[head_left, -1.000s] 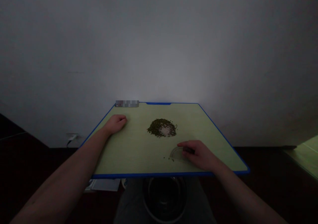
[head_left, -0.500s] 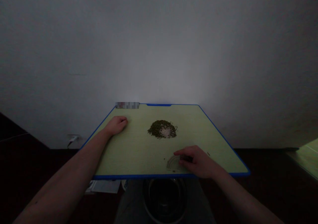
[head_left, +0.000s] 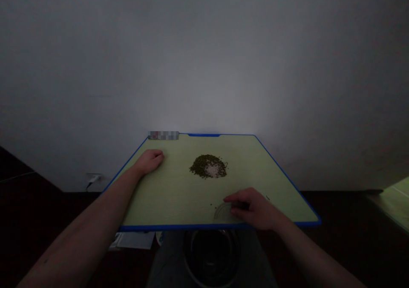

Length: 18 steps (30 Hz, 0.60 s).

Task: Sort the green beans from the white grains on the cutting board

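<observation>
On the table top lies a heap of small green beans or grains [head_left: 200,165], with a patch of pale grains [head_left: 213,170] at its near right side. To the left of the heap my left hand [head_left: 149,161] rests closed on the table, with nothing visible in it. Near the front edge my right hand [head_left: 252,208] pinches a clear, arc-edged flat piece [head_left: 221,212] that resembles a protractor. Part of that piece is hidden by the fingers. Below the edge, between my legs, sits a dark metal bowl [head_left: 211,258]; its inside is too dark to make out.
The pale table [head_left: 166,198] has a raised blue rim and stands against a grey wall [head_left: 204,66]. A blurred-out label [head_left: 163,135] is at its far left corner. A tiny dark sliver [head_left: 267,197] lies right of my right hand. A plug [head_left: 93,180] is in the wall.
A dark speck by the front edge, below the clear piece, no longer shows. The dark bits by my right fingers are less visible. Both hands have hardly moved.
</observation>
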Motion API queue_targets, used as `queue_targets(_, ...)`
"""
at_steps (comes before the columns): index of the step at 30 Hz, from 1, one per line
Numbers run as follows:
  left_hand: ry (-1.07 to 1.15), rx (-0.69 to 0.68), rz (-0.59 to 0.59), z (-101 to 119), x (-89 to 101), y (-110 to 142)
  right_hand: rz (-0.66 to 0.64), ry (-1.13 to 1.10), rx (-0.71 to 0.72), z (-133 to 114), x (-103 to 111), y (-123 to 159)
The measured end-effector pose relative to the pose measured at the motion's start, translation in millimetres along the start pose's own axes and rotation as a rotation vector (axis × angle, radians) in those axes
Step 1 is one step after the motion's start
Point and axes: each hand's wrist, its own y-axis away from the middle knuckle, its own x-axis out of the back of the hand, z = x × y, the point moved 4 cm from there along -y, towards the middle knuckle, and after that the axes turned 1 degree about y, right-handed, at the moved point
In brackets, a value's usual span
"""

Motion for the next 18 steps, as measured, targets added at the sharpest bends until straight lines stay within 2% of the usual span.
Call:
queue_targets(5,-0.003,-0.002,0.001,0,0.9,1,0.058,0.014,0.004,-3,11,-13)
queue_targets(10,0.005,-0.006,0.001,3,3.0,1,0.009,0.053,0.105,-21,23,-42)
queue_targets(14,0.006,-0.003,-0.002,2,3.5,1,0.008,0.026,0.147,-21,19,-58)
queue_targets(18,-0.009,-0.002,-0.012,0,0.4,-1,0.024,0.064,0.122,-5,10,-55)
